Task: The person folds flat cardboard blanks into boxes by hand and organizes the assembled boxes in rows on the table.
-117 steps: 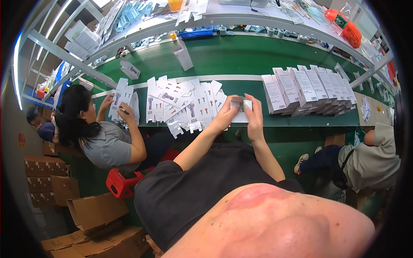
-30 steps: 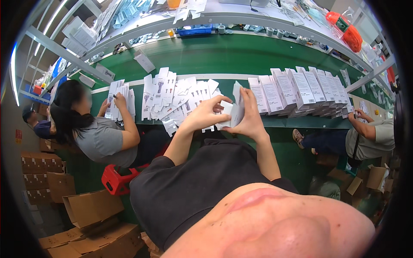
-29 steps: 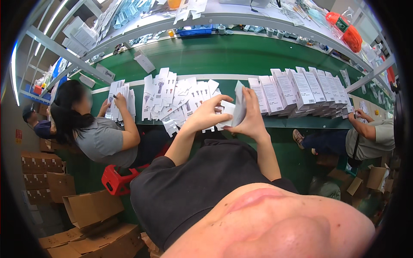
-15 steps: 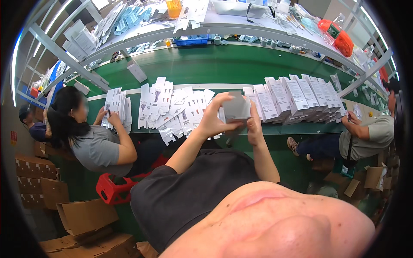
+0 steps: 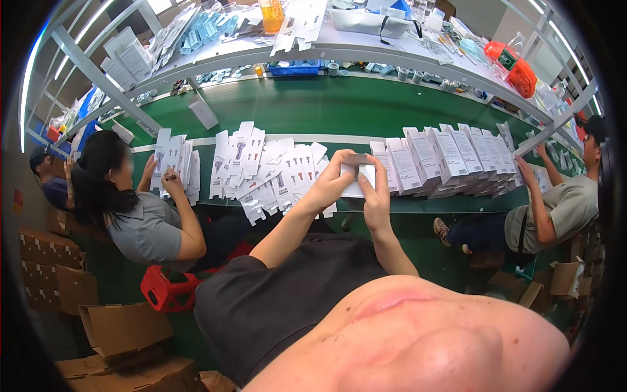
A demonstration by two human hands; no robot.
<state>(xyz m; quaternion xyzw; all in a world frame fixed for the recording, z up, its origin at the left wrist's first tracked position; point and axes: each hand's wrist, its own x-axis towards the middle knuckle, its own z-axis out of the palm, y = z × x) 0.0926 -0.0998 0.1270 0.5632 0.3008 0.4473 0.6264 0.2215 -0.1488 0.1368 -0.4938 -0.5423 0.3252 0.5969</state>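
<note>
Between my two hands is a small white cardboard box (image 5: pixel 353 189), held end-up in front of me. My left hand (image 5: pixel 328 185) grips its left side, thumb at the upper end. From the right, my right hand (image 5: pixel 377 204) closes on it with the thumb pressed against the end flaps. The box's far side is hidden behind my fingers. Left of my hands, flat unfolded printed cartons (image 5: pixel 261 171) lie in a loose, overlapping pile. On the right, folded white boxes (image 5: pixel 450 155) stand in a leaning, tightly packed row.
A green conveyor belt (image 5: pixel 274 101) runs behind the cartons, below a raised white shelf (image 5: pixel 228 60). One person (image 5: pixel 153 219) at left handles cartons; another (image 5: pixel 555 209) stands at right. A red stool (image 5: pixel 166 287) and brown cardboard boxes (image 5: pixel 127 330) are at lower left.
The box has tilted, and its white end now shows. My right thumb has moved onto the flaps. The person at right has raised their arms toward the shelf post.
</note>
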